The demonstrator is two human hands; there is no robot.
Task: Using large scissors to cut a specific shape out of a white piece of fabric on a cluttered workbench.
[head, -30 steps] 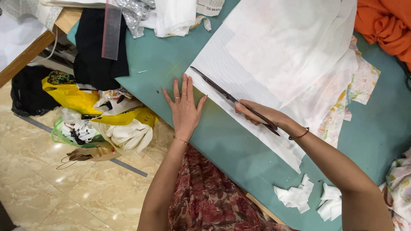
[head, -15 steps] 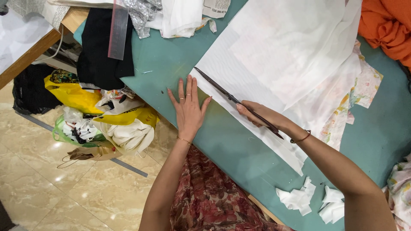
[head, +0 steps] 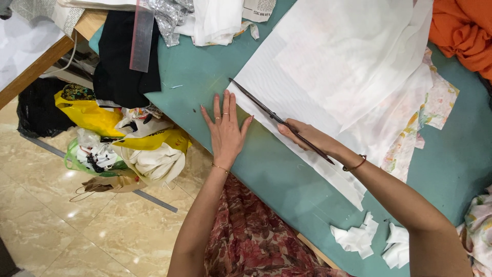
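Left hand (head: 225,131): yours, at centre frame. Open flat, palm down, fingers spread wide. It presses on the teal table (head: 287,179), fingertips at the lower-left edge of the white fabric (head: 338,77). 2 rings and 1 thin bracelet show.

Right hand (head: 307,137): yours, just right of centre. Closed around the handles of the scissors (head: 271,115); how the fingers sit in the loops cannot be told. A dark bangle rings the wrist.

Scissors: long, dark, blades together or nearly so, running up and left along the fabric's cut edge. The tip lies just above your left fingertips.

White fabric: several layers, covering the upper centre and right of the frame. Its straight lower-left edge runs diagonally from the scissor tip down to lower right.

Edges and room: the table's near edge runs diagonally from upper left to lower centre, close under your left wrist. Bare teal lies between the 2 hands and below the right forearm.

Surroundings: white scraps (head: 359,238) at lower right; orange cloth (head: 461,36) at upper right; black cloth (head: 120,66) with a clear ruler (head: 141,38) on it at upper left; bags (head: 118,138) piled on the floor (head: 61,225) at left.
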